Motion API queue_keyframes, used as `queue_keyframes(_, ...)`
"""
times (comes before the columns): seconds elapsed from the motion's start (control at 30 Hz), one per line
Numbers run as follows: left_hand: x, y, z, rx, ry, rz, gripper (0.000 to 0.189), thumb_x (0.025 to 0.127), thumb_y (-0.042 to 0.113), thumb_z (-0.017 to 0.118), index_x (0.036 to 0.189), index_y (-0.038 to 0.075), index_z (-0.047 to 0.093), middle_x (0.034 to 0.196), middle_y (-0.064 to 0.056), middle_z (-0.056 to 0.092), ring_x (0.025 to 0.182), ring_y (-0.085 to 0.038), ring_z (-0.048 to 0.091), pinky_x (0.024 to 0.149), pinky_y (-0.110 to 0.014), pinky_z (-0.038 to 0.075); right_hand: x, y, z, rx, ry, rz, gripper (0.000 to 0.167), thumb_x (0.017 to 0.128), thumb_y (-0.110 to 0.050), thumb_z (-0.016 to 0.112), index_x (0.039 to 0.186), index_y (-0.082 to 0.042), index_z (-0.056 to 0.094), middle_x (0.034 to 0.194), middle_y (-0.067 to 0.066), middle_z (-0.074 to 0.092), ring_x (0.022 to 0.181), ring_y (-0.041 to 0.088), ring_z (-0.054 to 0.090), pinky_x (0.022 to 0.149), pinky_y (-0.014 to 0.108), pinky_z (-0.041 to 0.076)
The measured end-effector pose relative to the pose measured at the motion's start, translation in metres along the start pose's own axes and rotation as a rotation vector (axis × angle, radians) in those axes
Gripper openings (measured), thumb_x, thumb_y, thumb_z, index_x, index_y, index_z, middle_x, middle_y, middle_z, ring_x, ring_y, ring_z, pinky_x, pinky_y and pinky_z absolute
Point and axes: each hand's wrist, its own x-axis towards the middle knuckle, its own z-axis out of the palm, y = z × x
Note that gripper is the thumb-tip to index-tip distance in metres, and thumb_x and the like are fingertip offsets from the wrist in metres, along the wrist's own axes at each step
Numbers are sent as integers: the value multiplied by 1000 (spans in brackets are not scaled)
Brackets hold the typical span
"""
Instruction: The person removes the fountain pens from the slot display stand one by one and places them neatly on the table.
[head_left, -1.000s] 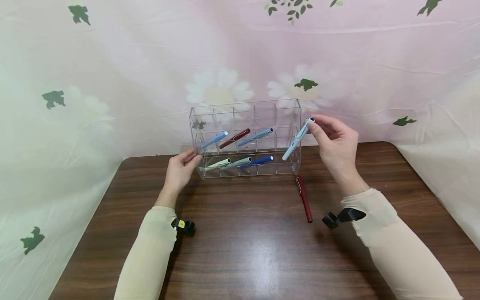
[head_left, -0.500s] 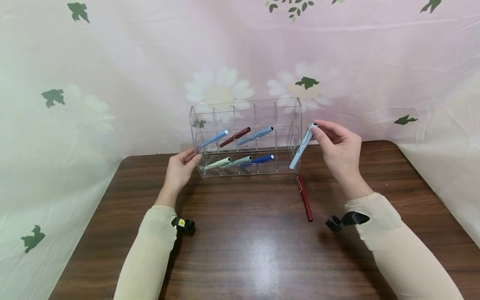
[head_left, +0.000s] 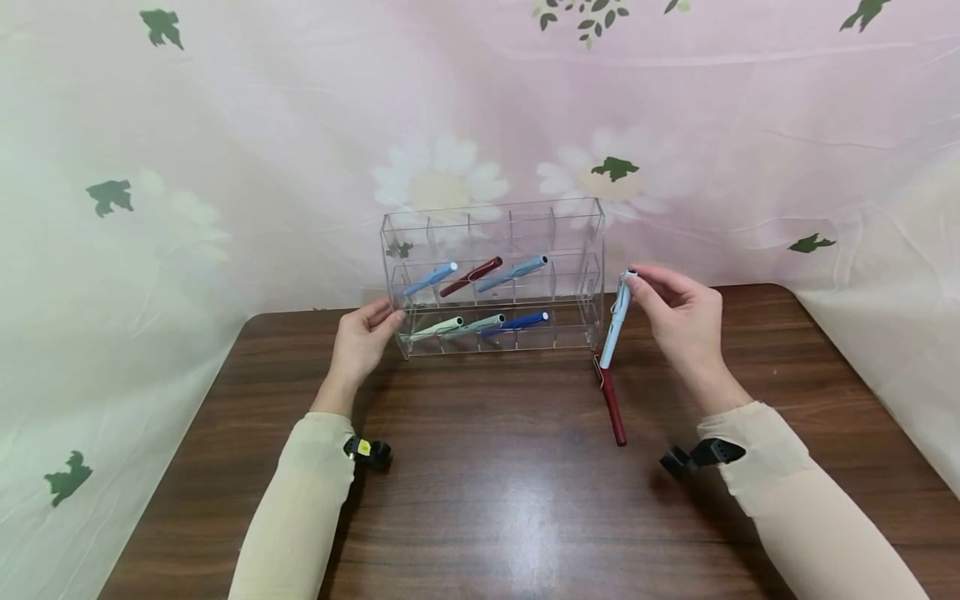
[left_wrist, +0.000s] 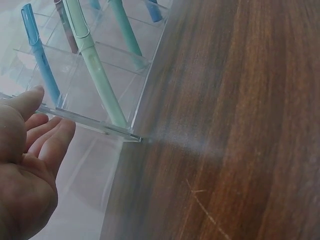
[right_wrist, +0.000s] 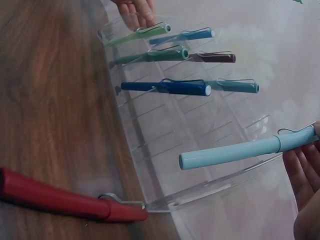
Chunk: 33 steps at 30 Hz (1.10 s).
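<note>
A clear acrylic pen rack (head_left: 532, 340) with stepped compartments stands at the back of the table. My left hand (head_left: 362, 342) pinches its left side wall between thumb and fingers, as the left wrist view also shows. By its cap end, my right hand (head_left: 682, 321) holds a light blue pen (head_left: 617, 321), hanging steeply just right of the rack. Below that pen's lower end, a dark red pen (head_left: 612, 408) lies on the table. In the rack's lower row sit a pale green pen (head_left: 437, 327), a grey-green pen (head_left: 476, 324) and a dark blue pen (head_left: 517, 322).
The row above holds a blue pen (head_left: 431, 279), a maroon pen (head_left: 471, 277) and a grey-blue pen (head_left: 513, 273). A flowered cloth backdrop (head_left: 315, 167) rises right behind the wooden table (head_left: 465, 483) and along both sides.
My right hand has moved slightly right and down with the light blue pen, which has swung from slanting across the rack's right end to nearly upright beside it. My left hand stays on the rack.
</note>
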Motion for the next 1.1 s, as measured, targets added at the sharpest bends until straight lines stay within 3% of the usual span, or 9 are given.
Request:
queue_keyframes(0.47,0,-3,2,-11,12,8,50,109,17,67,153,-6,56,148,-27,65,138,-35,66,109,-37,58,-15,21,-17,-145,-84,86,30,100,-13,79,122,6,79,90,-26,77,75,-5,72,70,8,58)
queue_keyframes(0.7,0,-3,2,-4,14,8,50,109,17,67,152,-6,56,147,-28,65,137,-37,66,110,-40,58,-18,27,-24,-268,-202,133,31,101,-21,79,122,1,80,91,-32,74,83,-11,70,73,6,56)
queue_keyframes(0.8,0,-2,2,1,11,1,50,109,18,67,152,-6,56,147,-28,65,137,-36,66,110,-41,58,-20,31,-27,-332,-261,155,31,102,-24,78,121,-1,81,85,-34,72,79,-5,72,68,10,56)
queue_keyframes(0.9,-1,-2,2,2,9,-4,51,109,18,67,153,-6,55,148,-27,65,138,-36,66,110,-41,57,-22,34,-30,-363,-311,194,31,103,-26,77,122,-1,81,83,-27,75,73,3,75,64,17,59)
queue_keyframes(1.1,-1,-2,1,9,6,2,51,110,19,66,153,-6,55,148,-27,65,138,-36,66,110,-42,57,-26,42,-34,-369,-376,237,30,104,-19,75,122,5,79,97,11,83,70,1,74,65,24,65)
